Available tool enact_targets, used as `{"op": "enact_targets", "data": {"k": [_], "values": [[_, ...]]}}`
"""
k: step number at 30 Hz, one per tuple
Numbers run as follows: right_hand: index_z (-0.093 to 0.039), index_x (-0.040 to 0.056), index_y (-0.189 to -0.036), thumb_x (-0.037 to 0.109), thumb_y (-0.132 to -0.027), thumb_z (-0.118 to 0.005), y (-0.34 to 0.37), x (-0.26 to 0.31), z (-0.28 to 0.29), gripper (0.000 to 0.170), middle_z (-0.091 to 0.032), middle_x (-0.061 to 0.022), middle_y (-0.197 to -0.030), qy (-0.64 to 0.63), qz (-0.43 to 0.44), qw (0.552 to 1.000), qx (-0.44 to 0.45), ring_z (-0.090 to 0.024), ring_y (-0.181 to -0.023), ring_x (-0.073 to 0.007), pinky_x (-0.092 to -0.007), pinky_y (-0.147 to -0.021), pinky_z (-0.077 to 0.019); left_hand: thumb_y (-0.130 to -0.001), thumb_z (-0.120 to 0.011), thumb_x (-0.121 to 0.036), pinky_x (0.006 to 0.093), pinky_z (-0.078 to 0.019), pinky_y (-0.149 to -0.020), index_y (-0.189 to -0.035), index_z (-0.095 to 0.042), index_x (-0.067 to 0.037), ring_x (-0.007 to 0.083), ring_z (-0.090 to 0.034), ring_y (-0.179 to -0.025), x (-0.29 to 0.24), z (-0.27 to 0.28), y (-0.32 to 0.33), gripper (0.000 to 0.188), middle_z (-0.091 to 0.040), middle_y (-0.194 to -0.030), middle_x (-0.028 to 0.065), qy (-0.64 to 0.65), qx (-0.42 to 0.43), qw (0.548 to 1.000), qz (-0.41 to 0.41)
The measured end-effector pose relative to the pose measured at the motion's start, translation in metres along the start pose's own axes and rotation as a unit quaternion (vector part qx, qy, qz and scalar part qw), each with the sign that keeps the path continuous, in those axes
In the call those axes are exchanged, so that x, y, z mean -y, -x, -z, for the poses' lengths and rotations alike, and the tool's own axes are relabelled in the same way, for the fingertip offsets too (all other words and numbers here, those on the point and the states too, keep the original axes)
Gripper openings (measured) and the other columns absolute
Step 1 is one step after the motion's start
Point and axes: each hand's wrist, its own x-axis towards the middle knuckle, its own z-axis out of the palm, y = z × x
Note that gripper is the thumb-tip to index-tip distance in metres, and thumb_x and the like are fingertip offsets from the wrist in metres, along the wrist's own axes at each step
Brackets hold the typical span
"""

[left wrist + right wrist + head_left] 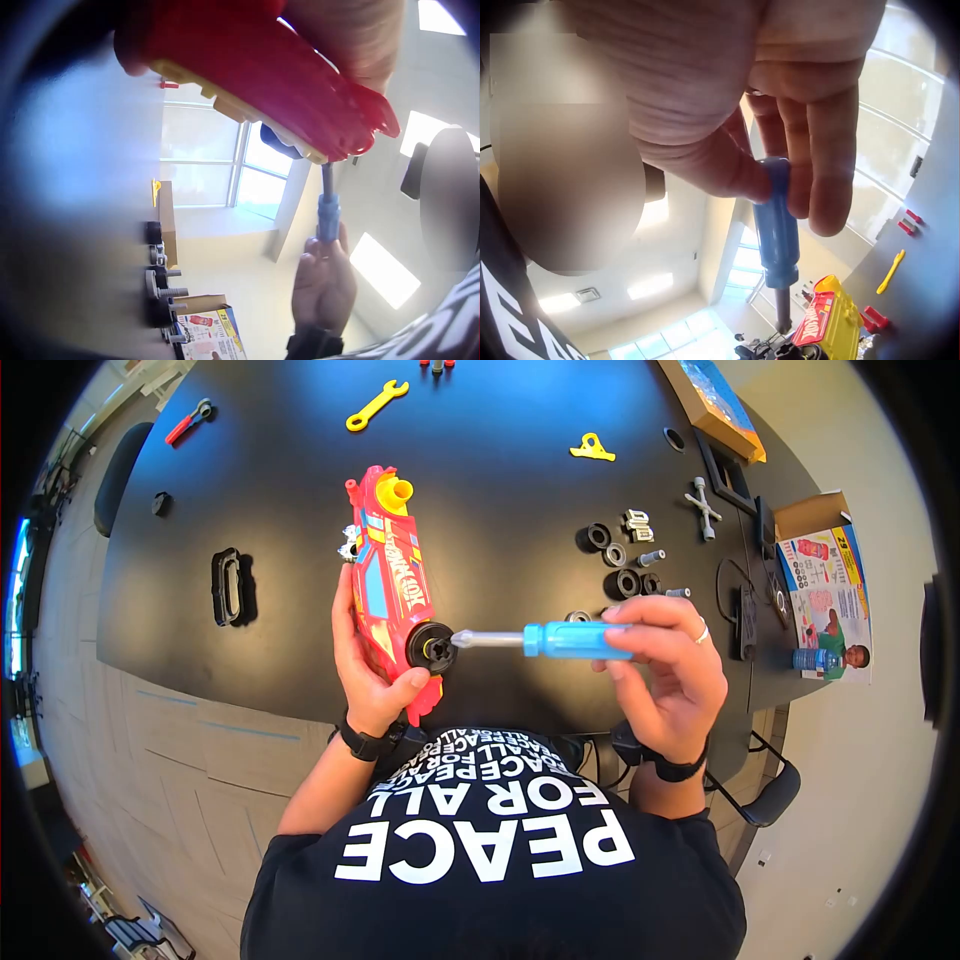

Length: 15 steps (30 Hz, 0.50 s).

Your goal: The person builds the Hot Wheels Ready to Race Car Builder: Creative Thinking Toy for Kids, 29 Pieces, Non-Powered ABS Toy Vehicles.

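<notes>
My left hand (368, 685) grips a red toy car (392, 575) with yellow and blue parts, holding it on its side above the table. A black wheel (432, 647) sits on the near end of its upward side. In my right hand (668, 675) a blue-handled screwdriver (578, 640) is pinched between thumb and fingertips. Its shaft points left, with the tip right at the wheel's hub in the head view. The right wrist view shows the blue handle (778, 232) between thumb and fingers. From the left wrist view, the car's red body (247, 75) hides most of the left hand.
On the black table (500, 510) lie a yellow wrench (378, 406), a red-handled tool (190, 422), a yellow bracket (592, 448) and a black frame (229, 588). Several loose wheels (626, 583) and a grey cross wrench (703, 509) are at right, near a printed box (828, 595).
</notes>
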Motion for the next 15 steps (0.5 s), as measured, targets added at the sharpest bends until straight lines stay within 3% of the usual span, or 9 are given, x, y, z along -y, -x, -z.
{"op": "enact_targets", "data": {"k": [2, 7, 15], "values": [[-0.081, -0.0005, -0.115, -0.016, -0.083, -0.077, -0.006, 0.012, 0.006, 0.036, -0.074, -0.0159, -0.12, 0.054, 0.085, 0.991, 0.089, -0.07, -0.089, -0.0197, -0.0324, -0.074, -0.0566, -0.077, -0.1, -0.049, 0.0456, -0.0484, -0.124, -0.178, -0.017, 0.001, 0.0296, -0.055, -0.151, 0.003, 0.001, 0.002, 0.139, -0.044, -0.168, 0.0187, -0.074, -0.001, 0.996, -0.039], [-0.082, 0.0015, -0.113, -0.015, -0.085, -0.079, -0.01, 0.015, -0.001, 0.033, -0.072, -0.0139, -0.12, 0.08, 0.096, 0.981, 0.149, -0.065, -0.081, -0.0187, -0.0313, -0.072, -0.053, -0.076, -0.101, -0.046, 0.0452, -0.0509, -0.121, -0.177, -0.017, 0.003, 0.029, -0.057, -0.148, 0.001, -0.001, 0.002, 0.14, -0.044, -0.166, 0.0192, -0.082, 0.012, 0.996, -0.038], [-0.083, 0.0007, -0.111, -0.014, -0.084, -0.082, -0.013, 0.033, 0.008, 0.03, -0.074, -0.0146, -0.116, 0.091, 0.091, 0.985, 0.114, -0.068, -0.083, -0.0221, -0.0339, -0.073, -0.0559, -0.075, -0.103, -0.042, 0.0446, -0.0528, -0.12, -0.177, -0.016, 0.002, 0.0282, -0.057, -0.147, 0.003, 0.0, 0.001, 0.141, -0.044, -0.166, 0.0186, -0.083, 0.009, 0.995, -0.048]]}}
